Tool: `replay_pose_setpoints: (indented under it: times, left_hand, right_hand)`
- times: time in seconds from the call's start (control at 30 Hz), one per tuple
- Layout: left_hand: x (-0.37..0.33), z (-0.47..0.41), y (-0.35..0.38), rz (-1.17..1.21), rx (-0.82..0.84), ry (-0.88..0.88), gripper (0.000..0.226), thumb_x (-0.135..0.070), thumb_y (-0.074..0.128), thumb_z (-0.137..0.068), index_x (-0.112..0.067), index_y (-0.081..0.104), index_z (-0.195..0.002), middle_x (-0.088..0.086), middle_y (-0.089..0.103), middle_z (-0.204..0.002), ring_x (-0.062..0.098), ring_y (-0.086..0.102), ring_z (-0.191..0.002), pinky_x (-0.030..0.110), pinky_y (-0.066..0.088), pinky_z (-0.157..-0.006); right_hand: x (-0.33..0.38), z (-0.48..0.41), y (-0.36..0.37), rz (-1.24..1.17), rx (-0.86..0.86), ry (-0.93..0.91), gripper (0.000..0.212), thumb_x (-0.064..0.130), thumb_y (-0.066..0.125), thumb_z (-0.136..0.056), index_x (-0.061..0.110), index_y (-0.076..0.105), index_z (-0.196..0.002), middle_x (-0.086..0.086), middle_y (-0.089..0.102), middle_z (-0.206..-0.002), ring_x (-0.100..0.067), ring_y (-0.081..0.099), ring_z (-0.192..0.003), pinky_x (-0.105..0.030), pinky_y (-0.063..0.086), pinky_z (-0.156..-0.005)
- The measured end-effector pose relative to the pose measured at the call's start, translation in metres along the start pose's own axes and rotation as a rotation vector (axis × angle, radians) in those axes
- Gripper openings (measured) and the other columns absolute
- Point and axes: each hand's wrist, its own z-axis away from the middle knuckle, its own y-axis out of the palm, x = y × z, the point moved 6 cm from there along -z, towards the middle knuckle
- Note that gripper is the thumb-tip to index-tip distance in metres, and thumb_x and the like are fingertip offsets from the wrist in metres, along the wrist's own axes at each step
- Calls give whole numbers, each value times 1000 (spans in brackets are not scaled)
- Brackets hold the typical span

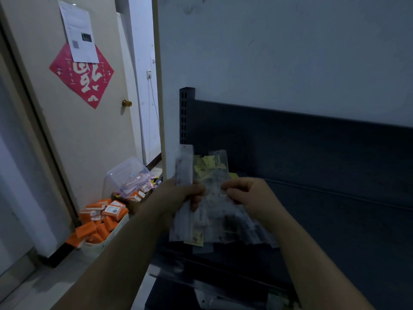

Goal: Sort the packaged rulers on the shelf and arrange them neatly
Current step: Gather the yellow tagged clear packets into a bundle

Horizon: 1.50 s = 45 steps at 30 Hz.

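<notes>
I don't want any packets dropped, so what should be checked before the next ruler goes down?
1. Grip of left hand on its bundle: ok.
2. Pinch of right hand on one packet: ok.
3. Free shelf space right of the pile: ok.
4. Pile tidy: not ok, packets overlap askew.
5. Labels readable for sorting: cannot tell, dim and blurred.

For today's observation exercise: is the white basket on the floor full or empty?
Full: orange boxes are heaped well above the rim of the white basket.
</notes>
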Motion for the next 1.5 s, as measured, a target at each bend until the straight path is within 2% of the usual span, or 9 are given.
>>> replay_pose_setpoints:
  times: [0.33,0.53,0.67,0.73,0.9,1.0,1.17,1.33,1.5]
  left_hand:
    - [-13,-18,4,340,60,25,30,-10,63,-88,-6,57,-117,7,60,-76,12,57,-55,22,51,-49]
    - [7,-15,9,266,-52,39,16,-14,65,-87,-3,57,-97,7,53,-67,13,51,-49,21,46,-43]
    - [17,-4,36,296,85,-33,67,-33,87,-60,7,63,-108,16,66,-95,31,64,-81,37,56,-77]
    - [19,0,43,310,97,-55,63,-36,82,-69,5,63,-114,23,68,-110,39,66,-99,49,54,-88]
    - [22,-4,38,372,11,-65,22,-18,56,-94,3,60,-99,19,66,-93,30,66,-79,38,59,-63]
    - [21,-3,27,432,-20,-48,9,-9,50,-97,-1,54,-95,13,61,-80,22,60,-70,34,58,-54]
    - [28,-9,7,405,-66,-93,25,-23,43,-100,-15,47,-76,0,39,-60,13,37,-48,17,41,-39]
    - [43,-16,1,363,-45,-157,30,-32,41,-101,-11,48,-80,3,41,-62,16,41,-50,26,48,-41]
    - [50,-18,0,412,6,-185,29,-35,43,-99,-11,51,-84,2,46,-58,14,44,-42,25,45,-39]
  right_hand:
    - [-5,15,-11,19,144,55,32,3,55,-92,24,56,-116,-10,63,-88,-19,56,-73,-25,47,-64]
    - [-7,17,-16,-281,87,105,22,5,58,-91,9,65,-111,-5,69,-81,-18,58,-71,-30,48,-68]
    - [2,20,-3,-381,139,90,24,3,59,-90,12,63,-112,-6,73,-94,-17,67,-82,-30,55,-77]
    - [6,22,8,-308,178,60,31,2,60,-90,9,59,-120,-11,71,-96,-19,65,-82,-31,54,-77]
    - [8,29,11,-7,177,-7,34,9,59,-92,18,59,-125,1,65,-82,-8,60,-65,-17,50,-62]
    - [-7,21,-26,267,-115,-14,27,12,55,-93,16,64,-119,6,66,-98,-2,58,-76,-12,46,-65]
    - [-52,20,-59,517,-227,137,27,21,60,-89,9,66,-113,-5,66,-111,-14,56,-94,-25,46,-82]
    - [-65,21,-52,677,-138,153,39,31,56,-92,-2,62,-113,-12,60,-116,-26,51,-110,-31,39,-97]
    - [-65,15,-49,785,-164,138,37,42,47,-94,17,61,-118,-8,51,-131,-31,38,-125,-35,31,-102]
